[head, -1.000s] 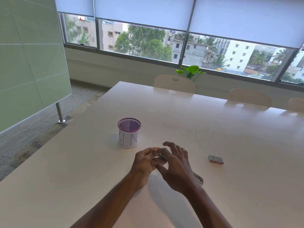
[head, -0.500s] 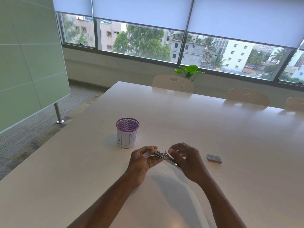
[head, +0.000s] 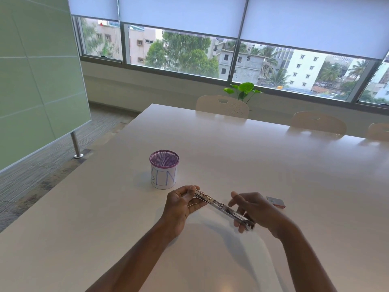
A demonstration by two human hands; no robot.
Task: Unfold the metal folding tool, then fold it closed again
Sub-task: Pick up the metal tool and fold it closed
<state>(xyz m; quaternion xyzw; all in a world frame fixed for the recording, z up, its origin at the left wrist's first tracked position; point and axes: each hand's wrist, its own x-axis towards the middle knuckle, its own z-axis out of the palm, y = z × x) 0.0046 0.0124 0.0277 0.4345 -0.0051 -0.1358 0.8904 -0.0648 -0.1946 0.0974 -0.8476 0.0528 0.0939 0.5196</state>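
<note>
The metal folding tool (head: 221, 206) is stretched out long and nearly straight, slanting from upper left down to lower right just above the white table (head: 231, 148). My left hand (head: 181, 204) pinches its upper left end between thumb and fingers. My right hand (head: 252, 209) grips the lower right end, fingers curled under it. Part of the tool's right end is hidden by my fingers.
A purple mesh cup (head: 164, 169) wrapped in white paper stands just behind my left hand. A small red and grey box (head: 276, 201) lies right of my right hand. Chairs (head: 222, 106) line the far table edge; a green board (head: 37, 66) stands at left.
The tool has gone from folded between both hands to fully extended. My right hand has swung its end out to the right and down; my left hand has stayed near the cup.
</note>
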